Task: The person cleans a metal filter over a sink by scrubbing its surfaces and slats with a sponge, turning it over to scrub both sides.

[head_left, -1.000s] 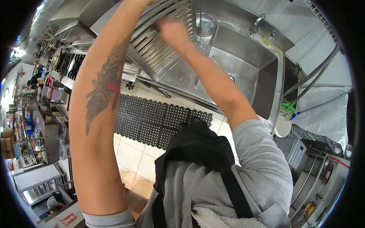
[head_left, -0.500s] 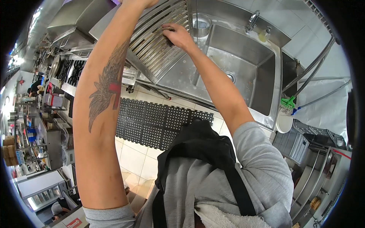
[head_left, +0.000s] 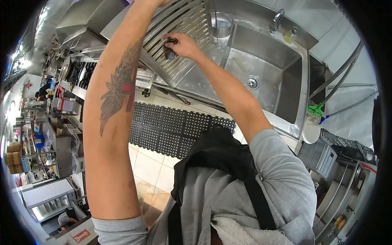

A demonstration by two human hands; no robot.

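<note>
A slatted metal baffle filter (head_left: pixel 163 75) stands tilted against the left part of the sink unit, its slats wet and partly browned. My right hand (head_left: pixel 183 45) is closed around a dark scouring pad (head_left: pixel 170 53) and presses it to the slats near the filter's left side. At the top edge of the view, my left hand (head_left: pixel 164 2) is nearly all cut off, close to the upper part of the filter; its fingers are hidden. My tattooed left forearm covers part of the filter's left edge.
Right of the filter lies a steel sink basin (head_left: pixel 255 65) with a drain, a tap (head_left: pixel 277 20) and a soap bottle (head_left: pixel 290 36). A metal pot (head_left: pixel 221 25) stands behind the filter. A black rubber mat (head_left: pixel 175 126) covers the floor. A white bucket (head_left: pixel 311 131) sits at right.
My right hand has moved the scouring pad left and down across the slats, toward the filter's near left side. The whole view has shifted slightly. My left arm stays raised.
</note>
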